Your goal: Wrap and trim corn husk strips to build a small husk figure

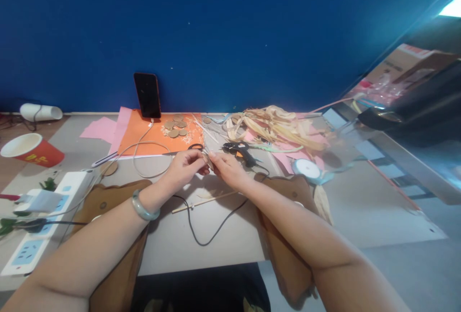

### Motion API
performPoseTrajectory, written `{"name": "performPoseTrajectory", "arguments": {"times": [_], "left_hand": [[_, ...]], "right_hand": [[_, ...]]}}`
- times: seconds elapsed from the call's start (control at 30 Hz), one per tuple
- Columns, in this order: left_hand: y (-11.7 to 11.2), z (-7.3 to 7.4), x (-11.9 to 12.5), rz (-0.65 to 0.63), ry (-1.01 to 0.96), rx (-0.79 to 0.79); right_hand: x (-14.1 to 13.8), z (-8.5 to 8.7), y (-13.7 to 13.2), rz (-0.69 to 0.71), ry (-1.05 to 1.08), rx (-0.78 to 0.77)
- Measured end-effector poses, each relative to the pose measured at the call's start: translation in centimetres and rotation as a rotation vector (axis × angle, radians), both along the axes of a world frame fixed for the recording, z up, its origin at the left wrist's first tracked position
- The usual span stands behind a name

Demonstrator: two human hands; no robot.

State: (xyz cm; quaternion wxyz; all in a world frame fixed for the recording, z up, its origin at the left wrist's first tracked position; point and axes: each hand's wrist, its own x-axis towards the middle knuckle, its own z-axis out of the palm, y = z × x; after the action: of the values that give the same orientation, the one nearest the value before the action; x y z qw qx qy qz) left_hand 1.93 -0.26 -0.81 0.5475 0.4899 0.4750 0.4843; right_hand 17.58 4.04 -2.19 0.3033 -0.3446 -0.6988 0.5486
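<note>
My left hand (185, 168), with a pale green bangle (144, 208) on its wrist, meets my right hand (227, 167) over the middle of the table. The fingertips of both are pinched together around something small and thin that I cannot make out. Just behind them lie black-handled scissors (196, 147) and a black glue gun (242, 151), whose dark cord (212, 242) loops below my hands. A thin wooden stick (209, 201) rests on the table under my wrists. Round brown discs (174, 133) sit on an orange sheet (135, 137) beyond my left hand.
A phone (147, 95) leans on the blue wall (230, 33). Dried husk strips (281, 127) are heaped at back right, near a ribbon roll (307, 168). On the left are a red paper cup (34, 150) and a power strip (27, 253). Brown pads (118, 197) lie under my forearms.
</note>
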Motion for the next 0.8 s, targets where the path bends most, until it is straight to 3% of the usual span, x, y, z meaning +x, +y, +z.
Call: {"name": "performPoseTrajectory", "arguments": {"times": [0.3,0.57,0.8], "left_hand": [[-0.04,-0.02,0.04,-0.008,-0.012,-0.025],[-0.10,-0.04,0.25,0.025,-0.063,-0.088],[-0.13,-0.08,0.04,0.007,0.015,-0.015]], "right_hand": [[0.14,0.37,-0.02,-0.025,-0.033,0.050],[-0.09,0.32,0.03,-0.099,0.075,-0.172],[-0.05,-0.10,0.14,-0.053,0.031,-0.139]]}}
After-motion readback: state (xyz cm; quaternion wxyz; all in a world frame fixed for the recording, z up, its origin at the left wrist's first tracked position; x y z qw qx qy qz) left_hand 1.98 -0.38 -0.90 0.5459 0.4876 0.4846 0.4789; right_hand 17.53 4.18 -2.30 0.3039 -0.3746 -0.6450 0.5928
